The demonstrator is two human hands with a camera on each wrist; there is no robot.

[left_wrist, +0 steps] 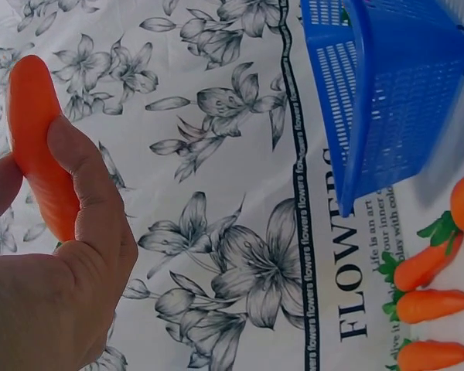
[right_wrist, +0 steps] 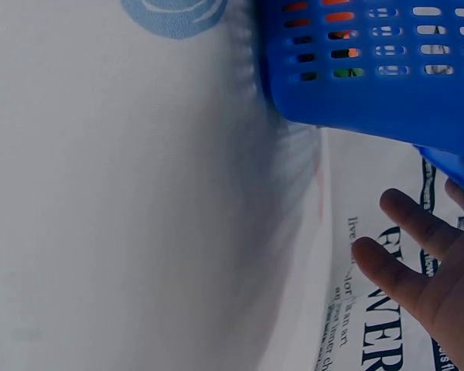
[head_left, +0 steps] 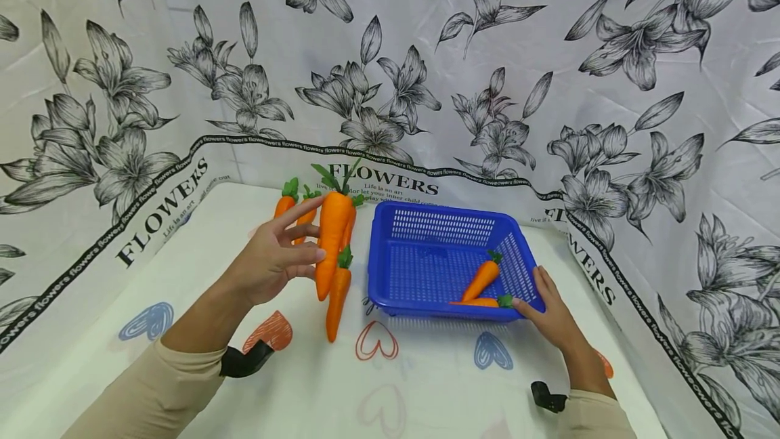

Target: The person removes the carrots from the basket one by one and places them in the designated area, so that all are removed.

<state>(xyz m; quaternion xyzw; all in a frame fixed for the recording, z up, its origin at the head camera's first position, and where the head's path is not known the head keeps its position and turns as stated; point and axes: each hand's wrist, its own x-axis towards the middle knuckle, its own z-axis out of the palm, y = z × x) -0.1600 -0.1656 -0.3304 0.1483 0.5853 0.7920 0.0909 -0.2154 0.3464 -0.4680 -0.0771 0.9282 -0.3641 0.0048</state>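
Your left sleeve (head_left: 152, 388) lies nearest; beyond it, your left hand (head_left: 274, 263) pinches an orange carrot (head_left: 334, 239), leaves up, above the tabletop (head_left: 317, 391). The blue basket (head_left: 411, 307) sits toward the far edge. Your right hand (head_left: 554, 314) touches its near right corner, fingers spread. A light pinch and a steady basket probably serve best; avoid knocking the loose carrots (head_left: 338, 303).

Reaching with forearms (head_left: 207, 314) angled inward, pinching with raised left hand (head_left: 274, 256), gripping with right hand (head_left: 554, 314), some fingers (right_wrist: 393, 277) spread
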